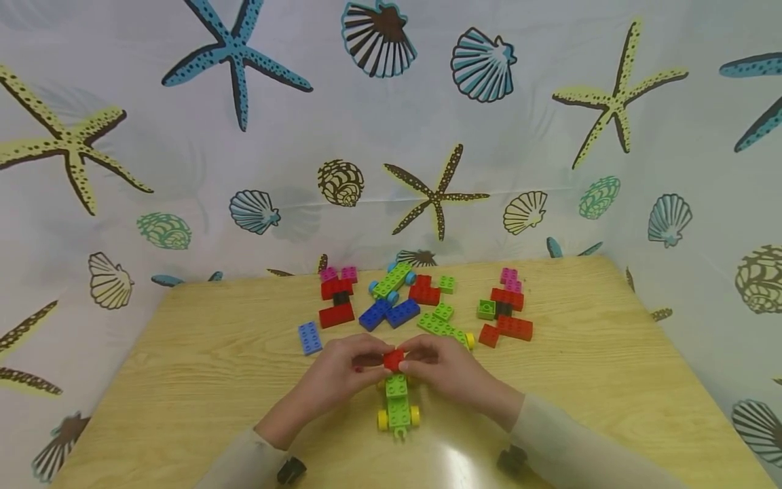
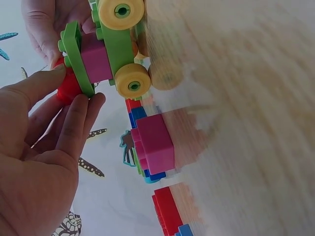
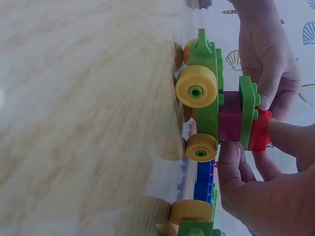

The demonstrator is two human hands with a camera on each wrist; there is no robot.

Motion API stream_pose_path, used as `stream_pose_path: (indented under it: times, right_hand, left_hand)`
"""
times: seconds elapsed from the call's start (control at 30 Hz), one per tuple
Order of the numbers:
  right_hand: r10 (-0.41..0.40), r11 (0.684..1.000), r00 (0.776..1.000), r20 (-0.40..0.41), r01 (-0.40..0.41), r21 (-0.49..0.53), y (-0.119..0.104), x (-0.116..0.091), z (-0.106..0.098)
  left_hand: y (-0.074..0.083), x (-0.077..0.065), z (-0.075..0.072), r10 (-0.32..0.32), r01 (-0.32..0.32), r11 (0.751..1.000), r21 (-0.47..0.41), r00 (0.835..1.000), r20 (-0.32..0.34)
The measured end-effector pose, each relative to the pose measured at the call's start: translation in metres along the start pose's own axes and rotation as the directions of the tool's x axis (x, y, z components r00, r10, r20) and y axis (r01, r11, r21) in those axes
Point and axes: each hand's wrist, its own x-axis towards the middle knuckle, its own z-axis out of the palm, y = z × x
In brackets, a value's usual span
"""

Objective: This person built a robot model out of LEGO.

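A green toy car base (image 1: 400, 413) with yellow wheels stands on the table in front of the person. Stacked on its far end are a purple brick (image 3: 230, 118), a thin green plate (image 3: 247, 105) and, topmost, a red brick (image 1: 394, 360). From the left, the left hand (image 1: 345, 370) pinches the red brick between thumb and fingers. On the other side the right hand (image 1: 449, 370) grips the same brick, some fingertips under the plate's edge. A pink brick (image 2: 155, 145) stands beyond the car in the left wrist view.
Behind the hands lie blue bricks (image 1: 388, 314), a second green car base (image 1: 392, 282) with blue wheels, and a green base (image 1: 436, 324) with yellow wheels. Red bricks (image 1: 337, 314) stand back left, more red bricks (image 1: 514, 327) back right. A light-blue brick (image 1: 309, 338) lies left.
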Motion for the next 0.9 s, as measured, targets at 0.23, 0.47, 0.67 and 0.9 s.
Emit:
stream_pose_path:
  times: [0.23,0.47,0.67,0.9]
  right_hand:
    - [0.012,1.000,1.000,0.019,-0.011,-0.027,0.002,0.000,-0.001]
    - [0.011,0.996,0.998,0.058,-0.006,-0.094,0.000,-0.006,-0.004]
    - [0.009,0.987,0.997,0.072,0.002,-0.161,0.000,-0.008,-0.001]
    - [0.001,0.977,0.998,0.066,0.013,-0.213,-0.002,-0.007,0.001]
  left_hand:
    - [0.000,-0.002,0.000,-0.033,0.033,0.999,0.030,0.999,-0.017]
    - [0.000,-0.010,-0.001,-0.136,0.136,0.990,0.042,0.991,0.011]
    - [-0.001,-0.015,-0.001,-0.147,0.144,0.988,0.062,0.988,0.038]
    - [0.002,-0.016,0.003,-0.133,0.127,0.988,0.092,0.989,0.058]
